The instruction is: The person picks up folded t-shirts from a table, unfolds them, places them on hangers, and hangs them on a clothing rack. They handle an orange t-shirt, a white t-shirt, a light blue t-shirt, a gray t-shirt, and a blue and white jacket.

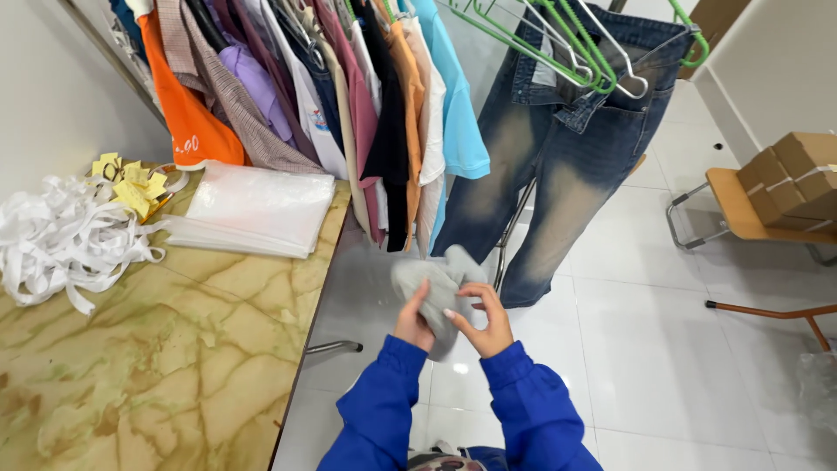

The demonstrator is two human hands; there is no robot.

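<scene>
Both hands, left hand (412, 324) and right hand (488, 324), clutch a soft, light grey garment (433, 283) at its bunched middle, just right of the marble-patterned desk (174, 349), below hanging jeans (558, 157).

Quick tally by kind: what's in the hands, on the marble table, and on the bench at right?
Grey cloth, held by left hand and right hand: 1
Stack of clear plastic bags on the table: 1
Heap of white strips: 1
Bunch of yellow tags: 1
Cardboard boxes on the bench: 2
Total: 6
</scene>
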